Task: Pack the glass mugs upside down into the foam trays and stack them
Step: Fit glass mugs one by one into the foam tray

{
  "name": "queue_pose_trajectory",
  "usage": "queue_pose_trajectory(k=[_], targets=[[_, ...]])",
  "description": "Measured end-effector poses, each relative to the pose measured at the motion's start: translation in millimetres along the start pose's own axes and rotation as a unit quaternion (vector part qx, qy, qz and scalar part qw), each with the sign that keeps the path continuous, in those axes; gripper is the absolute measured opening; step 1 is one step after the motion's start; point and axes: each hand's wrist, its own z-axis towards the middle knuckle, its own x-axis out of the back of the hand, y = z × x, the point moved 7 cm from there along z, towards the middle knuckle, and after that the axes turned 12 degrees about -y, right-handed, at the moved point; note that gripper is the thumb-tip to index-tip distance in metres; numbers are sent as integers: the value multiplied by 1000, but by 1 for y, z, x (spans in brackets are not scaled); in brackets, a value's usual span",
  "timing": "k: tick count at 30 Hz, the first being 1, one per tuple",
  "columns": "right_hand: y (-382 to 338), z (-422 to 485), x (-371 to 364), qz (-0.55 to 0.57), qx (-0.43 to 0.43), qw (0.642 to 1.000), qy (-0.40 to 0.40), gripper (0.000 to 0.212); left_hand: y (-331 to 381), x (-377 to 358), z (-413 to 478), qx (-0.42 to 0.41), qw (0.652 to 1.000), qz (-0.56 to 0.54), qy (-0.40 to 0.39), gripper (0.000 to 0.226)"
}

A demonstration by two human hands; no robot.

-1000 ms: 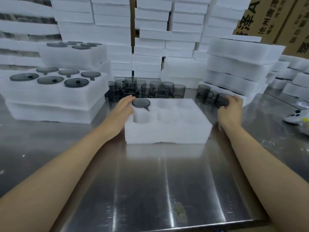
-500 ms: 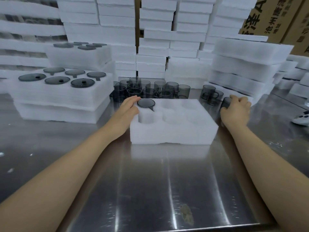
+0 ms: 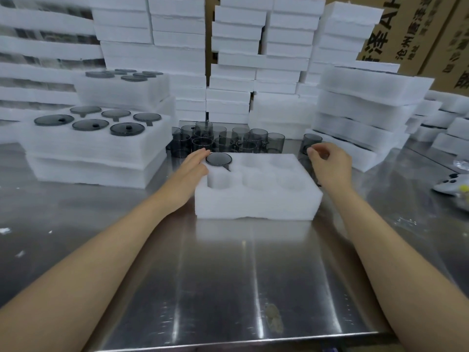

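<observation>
A steel table (image 3: 228, 275) fills the view. Stacks of white foam (image 3: 177, 47) line its far edge, and cardboard boxes (image 3: 406, 34) stand behind them at the far right corner. More foam stacks (image 3: 368, 110) sit along the right edge.

Toward the left edge is a pile of filled trays (image 3: 96, 153). Six dark round mug bases show in the top of the front one, and a second filled pile stands behind it.

One tray (image 3: 253, 207) lies alone in the middle of the table, with six round pockets in two rows. Just behind it, between the tray and the far stacks, a cluster of smoky glass mugs (image 3: 228, 141) stands upright and close together.

The left hand (image 3: 193, 166) lies on the tray's far left corner. Its fingers are straight and relaxed and grip nothing, and the fingertips are just beside the packed mug.

The right hand (image 3: 330, 163) hovers at the tray's far right corner with its fingers curled. Dark glass shows under and behind it, but I cannot tell whether it grips anything.

A lone mug (image 3: 312, 141) stands upright just beyond that hand.

The packed mug (image 3: 218, 158) sits upside down in the tray's far left pocket. The other five pockets hold nothing.

A small white gadget (image 3: 451, 184) lies at the right edge.
</observation>
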Motion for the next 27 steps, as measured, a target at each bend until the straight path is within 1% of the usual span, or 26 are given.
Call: queue_pose_trajectory(k=[2,4,7,10,13,15,17,18,19,20,23,24,25,27], targets=[[4,4,2,-25,-8,999,-30,33,0,-1,0,1,1000,1,1,72],[7,6,-5,-57,-21,994,-87,43,0,0,1,1,1000,-4,4,72],[8,3,-14,-28,-40,988,-146,43,0,-1,2,1,1000,-12,3,72],[11,0,-16,-2,-62,984,-164,40,0,-1,1,-4,1000,-8,1,67],[11,1,-16,-26,-59,983,-173,42,-1,0,2,-14,1000,1,6,52],[13,2,-16,-25,-69,977,-198,47,-1,1,3,-13,1000,5,6,51],[16,1,-17,8,-92,969,-228,51,0,1,2,-13,1000,6,8,51],[17,1,-16,21,-99,968,-230,52,0,0,2,-15,1000,5,9,50],[17,0,-15,26,-99,971,-216,50,0,0,2,-16,1000,4,11,50],[15,0,-12,23,-93,978,-185,48,1,0,2,-17,1000,4,12,50],[3,-3,6,-14,-60,997,-41,43,1,-1,2,-18,1000,2,8,50],[-4,-4,12,-5,-37,999,-3,42,2,-1,2,-16,1000,-1,8,53],[-12,-4,17,23,-12,1000,19,43,2,-1,1,-14,1000,-3,8,59],[-31,-4,17,135,31,990,18,43,2,0,2,-10,1000,-3,14,66]])
